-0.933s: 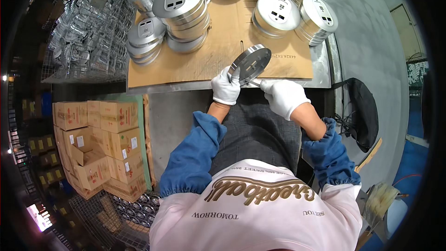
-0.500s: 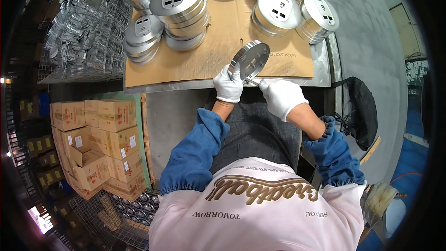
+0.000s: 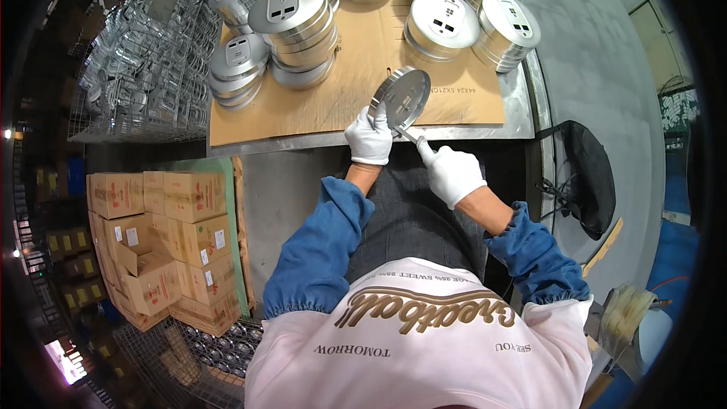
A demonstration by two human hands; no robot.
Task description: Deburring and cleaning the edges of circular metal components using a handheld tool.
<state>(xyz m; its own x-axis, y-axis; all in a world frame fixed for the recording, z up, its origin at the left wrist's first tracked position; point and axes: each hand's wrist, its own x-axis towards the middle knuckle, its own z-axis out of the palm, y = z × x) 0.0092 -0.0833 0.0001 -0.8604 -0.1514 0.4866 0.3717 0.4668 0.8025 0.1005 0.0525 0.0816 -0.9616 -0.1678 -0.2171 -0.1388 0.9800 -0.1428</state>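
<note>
— Any packages about?

— A stack of brown cartons [image 3: 155, 246] at lower left, on the floor beside a green board. They are box-shaped, and one low in the stack stands with its flaps open.

— Labels?

— Small white labels [image 3: 219, 239] with red marks on the carton sides. Each round metal lid [image 3: 441, 19] on the bench carries a pale rectangular sticker with dark squares on its top.

— Screens or signs?

— None that I can make out.
</note>
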